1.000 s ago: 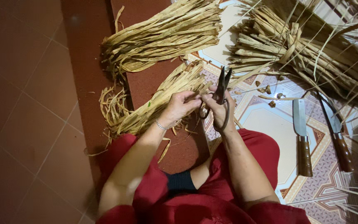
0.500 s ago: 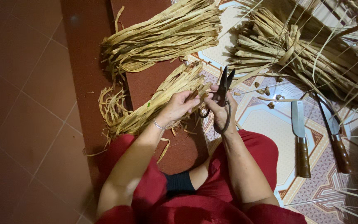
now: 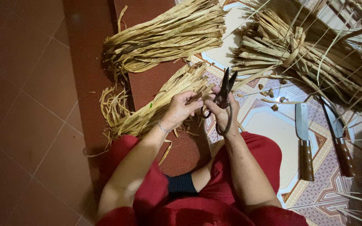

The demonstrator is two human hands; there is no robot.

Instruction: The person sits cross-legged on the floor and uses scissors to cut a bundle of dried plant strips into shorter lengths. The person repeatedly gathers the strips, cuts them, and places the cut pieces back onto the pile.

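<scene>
My left hand (image 3: 180,109) grips the near end of a bundle of dried straw-coloured leaf strips (image 3: 156,109) that lies across the dark red floor. My right hand (image 3: 223,114) holds dark metal scissors (image 3: 225,90) by their loop handles, blades apart and pointing up, right beside the bundle's end. Both hands meet just above my red-clothed knees (image 3: 248,155). A thin bracelet sits on my left wrist.
A second strip bundle (image 3: 164,37) lies farther away, and a large heap of coarser strips (image 3: 311,54) at upper right. Two wooden-handled knives (image 3: 303,142) (image 3: 338,138) rest on the patterned mat (image 3: 273,125) at right. Small cut scraps lie near the scissors. Red floor tiles (image 3: 26,104) spread to the left.
The scissors' blades have opened slightly and tilted a little to the right. My left hand has stayed on the bundle's end with small finger shifts.
</scene>
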